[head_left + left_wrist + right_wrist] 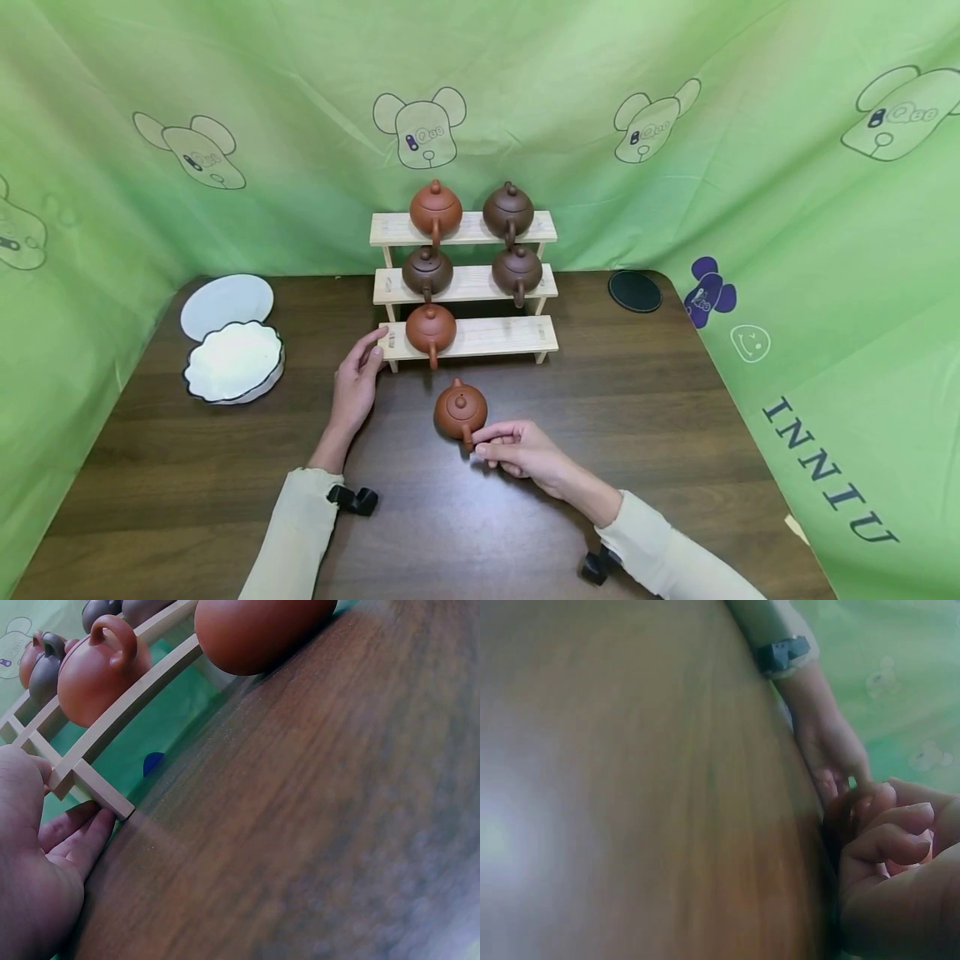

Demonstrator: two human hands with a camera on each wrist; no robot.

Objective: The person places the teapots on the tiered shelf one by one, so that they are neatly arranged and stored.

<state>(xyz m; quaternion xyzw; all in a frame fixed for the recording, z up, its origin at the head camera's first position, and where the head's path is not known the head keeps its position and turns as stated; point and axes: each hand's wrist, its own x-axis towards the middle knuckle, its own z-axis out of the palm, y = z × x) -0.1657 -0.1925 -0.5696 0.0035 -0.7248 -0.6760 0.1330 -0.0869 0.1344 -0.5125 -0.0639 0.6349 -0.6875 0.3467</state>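
A tiered wooden rack (510, 336) carries red-brown and dark brown clay teapots. My left hand (356, 385) holds the left end of its lowest shelf, with fingers by the short leg (103, 791) in the left wrist view. On that shelf sits a red-brown teapot (431, 327), its handle facing me. In front of the rack, a second red-brown teapot (460, 406) is low over or on the table, its spout pointing to the rack. My right hand (525, 454) pinches its handle. In the right wrist view my curled fingers (892, 832) hide most of it.
At the left, a white dish with a scalloped dark rim (234, 362) stands before a white plate (227, 306). A dark round coaster (635, 291) lies at the back right. Green printed cloth (300, 167) surrounds the brown table (637, 400).
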